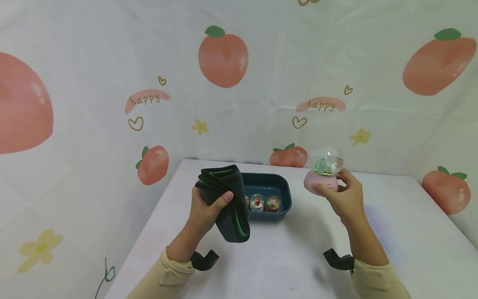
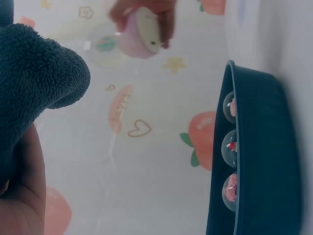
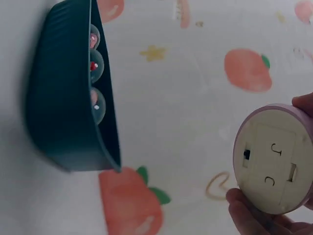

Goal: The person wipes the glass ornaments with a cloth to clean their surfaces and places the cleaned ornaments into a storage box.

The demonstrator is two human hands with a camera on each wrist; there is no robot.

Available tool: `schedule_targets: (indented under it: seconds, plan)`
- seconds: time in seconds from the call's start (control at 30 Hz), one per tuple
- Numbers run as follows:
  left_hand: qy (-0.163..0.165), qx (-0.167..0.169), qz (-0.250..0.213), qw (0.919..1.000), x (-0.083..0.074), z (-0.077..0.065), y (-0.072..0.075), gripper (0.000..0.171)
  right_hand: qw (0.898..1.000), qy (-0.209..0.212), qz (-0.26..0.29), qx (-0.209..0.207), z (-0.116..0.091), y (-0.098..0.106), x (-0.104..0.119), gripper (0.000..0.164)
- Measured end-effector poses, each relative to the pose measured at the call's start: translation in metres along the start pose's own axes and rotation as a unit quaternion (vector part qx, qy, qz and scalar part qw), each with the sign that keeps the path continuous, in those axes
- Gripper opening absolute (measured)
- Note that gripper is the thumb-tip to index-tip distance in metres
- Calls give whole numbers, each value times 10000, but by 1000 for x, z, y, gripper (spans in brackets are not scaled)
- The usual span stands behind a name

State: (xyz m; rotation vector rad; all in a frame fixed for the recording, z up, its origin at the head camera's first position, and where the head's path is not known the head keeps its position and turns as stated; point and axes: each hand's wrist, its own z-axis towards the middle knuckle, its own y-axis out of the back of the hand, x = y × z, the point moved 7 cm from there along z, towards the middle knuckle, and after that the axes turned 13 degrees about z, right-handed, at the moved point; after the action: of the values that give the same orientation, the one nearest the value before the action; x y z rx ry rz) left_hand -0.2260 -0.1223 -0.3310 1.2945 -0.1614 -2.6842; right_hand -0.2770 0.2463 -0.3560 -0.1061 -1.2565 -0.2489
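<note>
My left hand (image 1: 203,211) grips a folded dark cloth (image 1: 229,207) with green edges, raised above the table; its fluffy pile shows in the left wrist view. On the right, my right hand (image 1: 347,195) holds a snow globe (image 1: 326,164) by its pink base, with the clear dome upward and a small teal figure inside. In the right wrist view the cream underside (image 3: 274,161) of that base faces the camera, with a small black switch on it. Between the hands stands a dark blue rectangular bin (image 1: 267,180) with several small snow globes (image 1: 257,202) along its near side.
The white table (image 1: 291,257) carries the bin near its back edge. A white backdrop (image 1: 261,124) printed with peaches, hearts and flowers hangs behind and at both sides. Black straps (image 1: 204,261) sit at my wrists, by the cream sleeves (image 1: 164,274).
</note>
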Motion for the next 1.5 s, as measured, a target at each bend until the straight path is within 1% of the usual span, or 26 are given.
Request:
schedule_targets:
  seconds: [0.1,0.2,0.33,0.43,0.6,0.77,0.97,1.07,1.13,1.17,1.23,1.37,1.4,1.43,1.5]
  plan:
    - [-20,21,-46,10000,-1,0,-1,53,9972,711,-188,146,-13,-13,26,54]
    - [-21,23,-12,10000,-1,-1,-1,51,9902,1355,-160,311,-27,-27,46,59]
    - [5,-9,75,10000,-1,-2,-1,50,9755,2102,-1,657,-44,-45,66,67]
    - [-5,-27,111,9999,-1,-1,-1,51,9634,2514,38,924,-54,-61,77,69]
    - [-88,-6,110,9999,-2,-2,-2,50,9525,2737,84,1329,-67,-87,85,70]
    - [-152,3,138,9998,-3,-2,-2,54,9445,2900,161,1536,-75,-104,88,71]
    - [-125,85,-33,9999,-3,0,-2,60,9382,3073,21,1589,-80,-115,93,73]
    - [-14,164,-84,9998,0,-1,-3,60,9366,3130,-156,1565,-81,-117,93,73]
    - [66,209,-120,9997,2,-1,-4,59,9335,3212,-324,1560,-81,-117,93,74]
    - [106,232,-121,9996,3,-2,-5,59,9304,3290,-431,1556,-82,-118,94,74]
    - [209,322,-103,9992,5,-3,-7,60,9202,3535,-558,1588,-84,-119,96,74]
    - [455,627,65,9970,8,-5,-13,60,8890,4166,-650,1786,-90,-123,102,75]
    - [523,696,127,9961,9,-5,-14,59,8827,4267,-636,1863,-92,-124,103,75]
    - [590,754,184,9952,10,-6,-15,59,8787,4317,-636,1937,-92,-125,103,76]
    - [655,848,268,9939,12,-6,-17,58,8762,4305,-632,2071,-93,-125,102,77]
